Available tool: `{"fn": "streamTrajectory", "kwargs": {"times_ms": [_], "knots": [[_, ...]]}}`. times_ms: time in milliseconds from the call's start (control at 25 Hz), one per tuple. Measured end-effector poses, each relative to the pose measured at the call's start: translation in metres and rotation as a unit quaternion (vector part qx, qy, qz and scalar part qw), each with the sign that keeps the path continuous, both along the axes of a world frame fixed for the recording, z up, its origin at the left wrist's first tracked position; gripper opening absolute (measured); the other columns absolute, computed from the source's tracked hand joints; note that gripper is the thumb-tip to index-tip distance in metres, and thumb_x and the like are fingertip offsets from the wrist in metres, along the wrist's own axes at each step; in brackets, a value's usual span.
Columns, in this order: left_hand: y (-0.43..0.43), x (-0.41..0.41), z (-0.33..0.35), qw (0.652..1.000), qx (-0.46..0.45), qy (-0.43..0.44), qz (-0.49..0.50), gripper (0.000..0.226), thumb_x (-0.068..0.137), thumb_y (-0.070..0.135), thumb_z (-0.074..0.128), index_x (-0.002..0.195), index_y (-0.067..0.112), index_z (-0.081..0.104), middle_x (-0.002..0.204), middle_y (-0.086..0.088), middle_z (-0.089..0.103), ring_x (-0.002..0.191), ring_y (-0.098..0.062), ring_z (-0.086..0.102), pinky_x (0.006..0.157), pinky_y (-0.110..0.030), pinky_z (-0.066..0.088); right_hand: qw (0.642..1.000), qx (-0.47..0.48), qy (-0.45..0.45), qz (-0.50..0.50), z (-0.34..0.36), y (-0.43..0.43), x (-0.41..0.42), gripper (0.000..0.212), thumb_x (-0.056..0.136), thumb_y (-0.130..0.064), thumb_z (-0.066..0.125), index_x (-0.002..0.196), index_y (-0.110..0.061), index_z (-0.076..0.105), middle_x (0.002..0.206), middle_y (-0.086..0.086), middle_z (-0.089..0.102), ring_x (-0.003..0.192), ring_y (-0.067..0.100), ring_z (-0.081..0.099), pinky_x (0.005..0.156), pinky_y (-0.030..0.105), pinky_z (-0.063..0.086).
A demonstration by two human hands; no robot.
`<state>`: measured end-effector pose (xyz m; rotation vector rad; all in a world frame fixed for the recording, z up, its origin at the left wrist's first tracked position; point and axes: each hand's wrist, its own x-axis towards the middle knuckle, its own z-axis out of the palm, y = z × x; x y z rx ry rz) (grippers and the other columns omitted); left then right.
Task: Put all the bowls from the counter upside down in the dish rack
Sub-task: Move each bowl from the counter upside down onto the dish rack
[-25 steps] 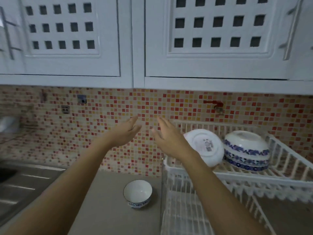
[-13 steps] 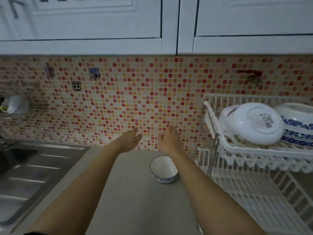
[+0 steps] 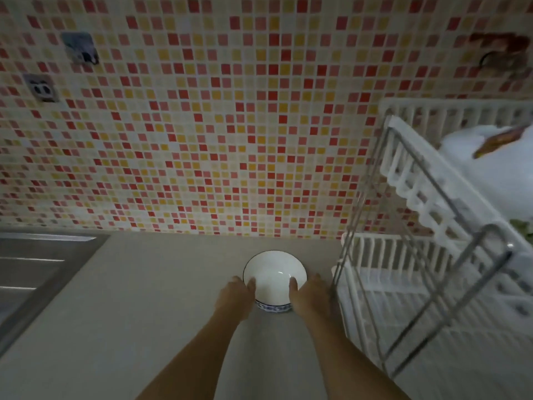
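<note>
A small white bowl (image 3: 274, 277) with a thin dark rim and a blue band at its foot stands upright on the grey counter (image 3: 144, 313), close to the tiled wall. My left hand (image 3: 235, 298) grips its left side, thumb over the rim. My right hand (image 3: 310, 297) grips its right side, thumb inside the rim. The white two-tier dish rack (image 3: 418, 197) stands just right of the bowl. A large white bowl (image 3: 496, 171) lies upside down on its upper tier, partly cut off by the frame edge.
A steel sink (image 3: 31, 272) lies at the left edge of the counter. The rack's metal leg (image 3: 344, 255) stands close to my right hand. The mosaic wall (image 3: 202, 125) carries a socket (image 3: 40, 88) and a hook (image 3: 80, 50).
Both hands dropped from in front of the wall down to the small bowl and took hold of its sides. The view tilted down and moved closer to the counter.
</note>
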<state>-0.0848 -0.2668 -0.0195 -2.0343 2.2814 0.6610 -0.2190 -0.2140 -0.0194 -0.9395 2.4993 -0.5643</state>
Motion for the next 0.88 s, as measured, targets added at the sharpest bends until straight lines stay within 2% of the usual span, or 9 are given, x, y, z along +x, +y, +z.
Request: {"fn": "streamTrajectory", "kwargs": {"times_ms": [160, 240, 320, 400, 520, 640, 760, 840, 880], "knots": [[-0.011, -0.011, -0.018, 0.999, 0.03, 0.01, 0.005, 0.036, 0.098, 0.01, 0.032, 0.126, -0.008, 0.047, 0.126, -0.023, 0.051, 0.121, -0.038, 0.051, 0.099, -0.037, 0.043, 0.99, 0.03, -0.136, -0.002, -0.03, -0.017, -0.009, 0.04, 0.085, -0.02, 0.047, 0.117, 0.003, 0.057, 0.118, 0.021, 0.064, 0.108, 0.036, 0.062, 0.094, 0.038, 0.052], [-0.009, -0.009, -0.015, 0.999, 0.042, 0.021, 0.0, 0.036, 0.097, 0.007, 0.032, 0.125, -0.009, 0.049, 0.118, -0.021, 0.053, 0.119, -0.039, 0.052, 0.098, -0.038, 0.043, 0.99, 0.041, -0.137, 0.018, -0.031, -0.014, -0.009, 0.033, 0.083, -0.013, 0.047, 0.109, 0.002, 0.061, 0.115, 0.02, 0.065, 0.105, 0.034, 0.063, 0.092, 0.034, 0.052], [-0.003, -0.004, -0.003, 0.999, 0.031, 0.028, -0.007, 0.037, 0.098, 0.007, 0.031, 0.124, -0.01, 0.05, 0.116, -0.02, 0.056, 0.119, -0.039, 0.051, 0.099, -0.04, 0.043, 0.995, 0.036, -0.083, 0.029, -0.019, -0.009, -0.003, 0.031, 0.088, -0.014, 0.045, 0.11, 0.0, 0.062, 0.119, 0.017, 0.063, 0.11, 0.032, 0.06, 0.09, 0.029, 0.048], [0.001, 0.005, 0.013, 0.994, 0.027, 0.097, 0.045, 0.034, 0.096, 0.007, 0.033, 0.118, -0.011, 0.053, 0.1, -0.017, 0.059, 0.114, -0.038, 0.055, 0.096, -0.04, 0.046, 0.997, 0.005, -0.073, 0.031, 0.005, -0.003, 0.006, 0.032, 0.089, -0.015, 0.044, 0.112, -0.002, 0.062, 0.119, 0.016, 0.064, 0.108, 0.032, 0.061, 0.086, 0.029, 0.049], [0.001, 0.02, 0.056, 0.974, 0.019, 0.2, 0.105, 0.027, 0.09, 0.011, 0.041, 0.104, -0.008, 0.055, 0.094, -0.019, 0.062, 0.086, -0.034, 0.062, 0.08, -0.039, 0.055, 0.99, -0.076, -0.113, 0.046, 0.054, 0.0, 0.019, 0.036, 0.091, -0.01, 0.043, 0.124, -0.003, 0.053, 0.125, 0.014, 0.06, 0.11, 0.031, 0.058, 0.077, 0.028, 0.046], [0.003, 0.042, 0.12, 0.966, -0.005, 0.235, 0.104, 0.035, 0.09, 0.015, 0.044, 0.117, -0.006, 0.049, 0.09, -0.013, 0.058, 0.071, -0.026, 0.062, 0.062, -0.034, 0.056, 0.977, -0.138, -0.145, 0.073, 0.111, 0.006, 0.035, 0.04, 0.093, -0.005, 0.039, 0.132, -0.001, 0.044, 0.132, 0.017, 0.054, 0.115, 0.033, 0.055, 0.082, 0.031, 0.046], [0.015, 0.067, 0.19, 0.96, -0.027, 0.261, 0.095, 0.04, 0.093, 0.014, 0.036, 0.13, -0.001, 0.042, 0.081, -0.01, 0.056, 0.045, -0.019, 0.061, 0.037, -0.027, 0.052, 0.967, -0.157, -0.157, 0.123, 0.16, 0.02, 0.05, 0.043, 0.092, -0.007, 0.036, 0.135, 0.0, 0.039, 0.133, 0.018, 0.052, 0.111, 0.037, 0.058, 0.091, 0.038, 0.053], [0.033, 0.085, 0.233, 0.957, -0.034, 0.276, 0.08, 0.043, 0.093, 0.012, 0.033, 0.134, 0.003, 0.04, 0.077, -0.012, 0.061, 0.034, -0.019, 0.061, 0.032, -0.025, 0.05, 0.961, -0.158, -0.17, 0.153, 0.195, 0.036, 0.059, 0.046, 0.09, -0.01, 0.036, 0.135, 0.0, 0.037, 0.131, 0.019, 0.053, 0.104, 0.039, 0.063, 0.087, 0.046, 0.056], [0.043, 0.092, 0.249, 0.954, -0.042, 0.288, 0.066, 0.044, 0.092, 0.011, 0.032, 0.135, 0.004, 0.041, 0.08, -0.015, 0.064, 0.037, -0.022, 0.064, 0.036, -0.028, 0.053, 0.957, -0.162, -0.175, 0.167, 0.212, 0.045, 0.062, 0.046, 0.09, -0.01, 0.036, 0.135, 0.0, 0.038, 0.13, 0.019, 0.053, 0.1, 0.038, 0.065, 0.085, 0.046, 0.057]]}}
